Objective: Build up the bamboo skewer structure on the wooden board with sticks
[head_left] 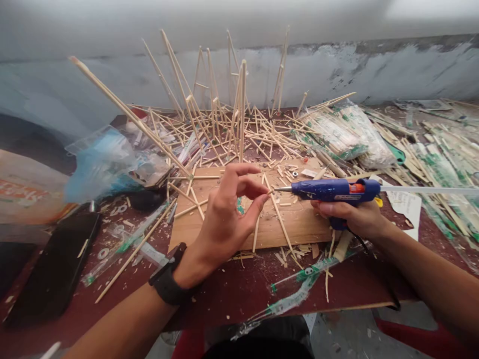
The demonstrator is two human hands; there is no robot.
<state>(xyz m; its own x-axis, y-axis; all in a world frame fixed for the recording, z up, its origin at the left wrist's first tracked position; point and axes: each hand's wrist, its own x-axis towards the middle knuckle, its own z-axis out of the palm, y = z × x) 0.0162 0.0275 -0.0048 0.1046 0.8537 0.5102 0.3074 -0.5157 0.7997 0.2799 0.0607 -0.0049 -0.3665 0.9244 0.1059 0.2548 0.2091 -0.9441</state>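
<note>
Glue gun (322,190): body deep blue, glossy, pale label on side, orange-red part showing in the window. Held nearly level above the right part of the wooden board (310,222). Slim metal nozzle (284,189) pointed left; white glue stick (430,190) protruding far from the rear. Handle gripped by the right hand (352,215), fingers wrapped around it. Pale bit of stick (271,191) pinched between thumb and forefinger of the left hand (232,204), right at the nozzle tip; whether contact is made cannot be told. Board strewn with thin sticks and shavings. Upright stick frames (242,109) clustered behind; plastic-wrapped stick bundles (333,130) piled to the right on the maroon table (209,306).
</note>
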